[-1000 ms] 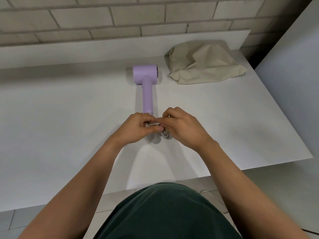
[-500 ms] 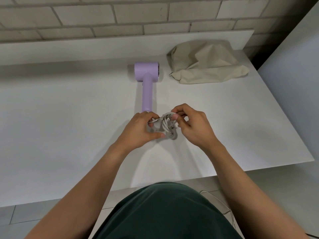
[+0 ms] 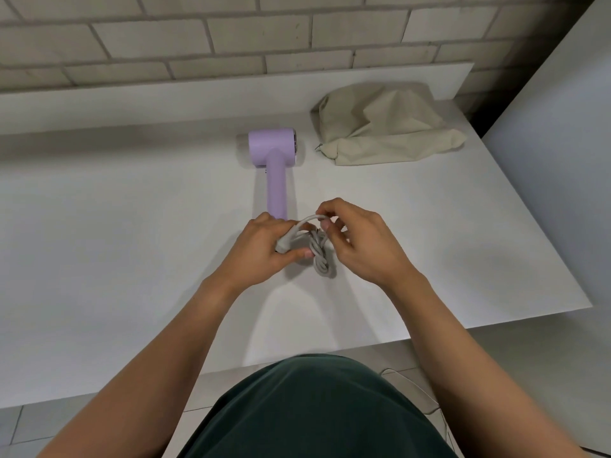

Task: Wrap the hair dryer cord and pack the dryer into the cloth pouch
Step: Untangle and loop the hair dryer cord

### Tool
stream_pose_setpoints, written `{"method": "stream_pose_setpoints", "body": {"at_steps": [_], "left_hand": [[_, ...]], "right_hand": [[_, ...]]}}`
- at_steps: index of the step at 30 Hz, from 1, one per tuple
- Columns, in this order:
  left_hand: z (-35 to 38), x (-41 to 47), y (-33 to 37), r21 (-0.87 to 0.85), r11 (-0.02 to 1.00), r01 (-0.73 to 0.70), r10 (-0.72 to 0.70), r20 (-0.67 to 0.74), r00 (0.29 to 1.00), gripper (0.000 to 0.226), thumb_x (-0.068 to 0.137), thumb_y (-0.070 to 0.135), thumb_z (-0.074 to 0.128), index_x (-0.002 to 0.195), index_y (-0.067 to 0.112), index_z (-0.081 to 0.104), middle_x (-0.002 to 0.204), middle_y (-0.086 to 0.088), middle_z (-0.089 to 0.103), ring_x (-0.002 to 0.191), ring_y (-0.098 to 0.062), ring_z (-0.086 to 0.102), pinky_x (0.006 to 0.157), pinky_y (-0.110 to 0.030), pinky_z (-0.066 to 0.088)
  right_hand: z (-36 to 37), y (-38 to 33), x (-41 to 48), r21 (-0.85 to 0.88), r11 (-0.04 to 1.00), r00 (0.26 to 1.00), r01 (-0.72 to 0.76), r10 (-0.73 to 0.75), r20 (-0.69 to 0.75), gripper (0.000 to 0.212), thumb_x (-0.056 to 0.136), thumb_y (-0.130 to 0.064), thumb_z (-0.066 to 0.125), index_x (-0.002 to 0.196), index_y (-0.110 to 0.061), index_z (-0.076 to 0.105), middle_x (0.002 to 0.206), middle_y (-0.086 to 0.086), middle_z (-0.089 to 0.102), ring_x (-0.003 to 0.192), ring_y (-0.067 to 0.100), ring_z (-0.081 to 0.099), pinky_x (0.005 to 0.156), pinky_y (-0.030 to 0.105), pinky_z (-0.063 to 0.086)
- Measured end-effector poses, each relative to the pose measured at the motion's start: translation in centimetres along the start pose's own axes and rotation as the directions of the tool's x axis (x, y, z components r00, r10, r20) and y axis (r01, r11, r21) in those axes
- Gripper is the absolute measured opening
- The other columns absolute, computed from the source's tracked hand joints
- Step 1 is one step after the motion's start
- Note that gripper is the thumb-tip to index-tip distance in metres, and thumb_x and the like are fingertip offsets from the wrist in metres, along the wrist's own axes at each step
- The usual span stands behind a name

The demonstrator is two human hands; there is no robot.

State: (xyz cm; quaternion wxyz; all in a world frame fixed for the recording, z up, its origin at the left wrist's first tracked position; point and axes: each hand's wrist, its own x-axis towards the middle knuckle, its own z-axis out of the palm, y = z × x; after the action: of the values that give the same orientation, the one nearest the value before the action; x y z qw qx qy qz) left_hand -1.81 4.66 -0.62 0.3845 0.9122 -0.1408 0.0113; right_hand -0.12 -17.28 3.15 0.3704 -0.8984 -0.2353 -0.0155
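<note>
Left hand [image 3: 261, 247] grips the bundled cord [image 3: 320, 256], just near of the dryer [image 3: 276, 160]; right hand [image 3: 360, 242] pinches its top loop. Cord seems soft and springy, so hold the bundle's waist. Pouch [image 3: 386, 127] lies far right.

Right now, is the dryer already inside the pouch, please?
No, the dryer lies on the table, to the left of the pouch and apart from it.

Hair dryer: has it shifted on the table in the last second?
No. The hair dryer keeps the same gap and angle beside the cloth pouch.
</note>
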Motion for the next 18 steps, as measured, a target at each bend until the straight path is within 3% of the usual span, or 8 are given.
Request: {"method": "stream_pose_setpoints", "body": {"at_steps": [3,7,9,11,13,15,18], "left_hand": [[0.4,-0.1,0.0,-0.014,1.0,-0.009,0.009,0.01,1.0,0.023,0.086,0.051,0.075,0.105,0.038,0.072,0.085,0.02,0.066,0.087,-0.015,0.053,0.076,-0.03,0.047],[0.6,-0.1,-0.2,0.01,1.0,-0.009,0.009,0.042,0.999,0.033,0.083,0.06,0.068,0.104,0.034,0.072,0.087,0.015,0.07,0.088,-0.016,0.055,0.079,-0.036,0.05],[0.6,0.0,-0.1,-0.024,1.0,0.005,-0.004,0.031,1.0,0.038,0.08,0.061,0.072,0.105,0.033,0.072,0.092,0.013,0.07,0.092,-0.017,0.057,0.082,-0.036,0.05],[0.4,0.3,-0.1,-0.07,0.997,0.03,-0.03,-0.003,1.0,0.045,0.073,0.06,0.081,0.107,0.031,0.073,0.099,0.013,0.07,0.096,-0.015,0.057,0.085,-0.031,0.049],[0.3,0.5,-0.3,-0.091,0.994,0.059,-0.059,0.002,0.998,0.043,0.071,0.05,0.089,0.106,0.029,0.074,0.11,0.016,0.071,0.101,-0.012,0.057,0.09,-0.032,0.049],[0.4,0.6,-0.7,-0.066,0.997,0.048,-0.045,0.038,0.998,0.031,0.076,0.042,0.088,0.099,0.031,0.069,0.114,0.017,0.072,0.104,-0.009,0.056,0.093,-0.036,0.05],[0.7,0.8,-1.1,-0.01,1.0,0.012,-0.011,0.084,0.996,0.027,0.086,0.044,0.079,0.105,0.036,0.062,0.112,0.015,0.069,0.106,-0.008,0.057,0.091,-0.041,0.052]], "right_hand": [[0.3,-0.5,0.4,-0.3,0.943,0.99,0.144,-0.137,0.046,0.029,0.104,-0.044,0.053,0.131,-0.039,0.063,0.105,-0.013,0.065,0.097,0.016,0.057,0.062,0.035,0.052],[0.6,-0.1,1.1,-0.338,0.92,0.975,0.196,-0.221,-0.035,0.02,0.1,-0.04,0.061,0.1,-0.028,0.077,0.1,-0.008,0.06,0.089,0.013,0.045,0.052,0.032,0.044],[0.7,0.4,1.1,-0.196,0.966,0.98,0.171,-0.187,-0.065,0.018,0.1,-0.034,0.062,0.099,-0.024,0.077,0.097,-0.006,0.057,0.082,0.008,0.045,0.06,0.036,0.05],[0.5,0.4,0.7,-0.027,0.991,0.985,0.133,-0.135,-0.105,0.013,0.101,-0.025,0.065,0.101,-0.019,0.077,0.094,-0.005,0.058,0.075,0.007,0.053,0.069,0.03,0.052],[0.2,0.1,0.3,0.168,0.985,0.982,0.037,-0.005,-0.189,0.01,0.102,-0.021,0.066,0.101,-0.015,0.073,0.09,-0.005,0.062,0.072,0.011,0.063,0.071,0.03,0.058],[-0.2,-0.3,0.2,0.443,0.887,0.941,-0.134,0.253,-0.224,0.011,0.103,-0.022,0.063,0.1,-0.012,0.066,0.086,0.001,0.067,0.069,0.017,0.067,0.07,0.037,0.064],[-1.0,-0.5,0.4,0.739,0.627,0.846,-0.246,0.511,-0.152,0.016,0.103,-0.017,0.062,0.115,-0.01,0.053,0.083,0.012,0.069,0.064,0.02,0.066,0.067,0.045,0.065]]}}
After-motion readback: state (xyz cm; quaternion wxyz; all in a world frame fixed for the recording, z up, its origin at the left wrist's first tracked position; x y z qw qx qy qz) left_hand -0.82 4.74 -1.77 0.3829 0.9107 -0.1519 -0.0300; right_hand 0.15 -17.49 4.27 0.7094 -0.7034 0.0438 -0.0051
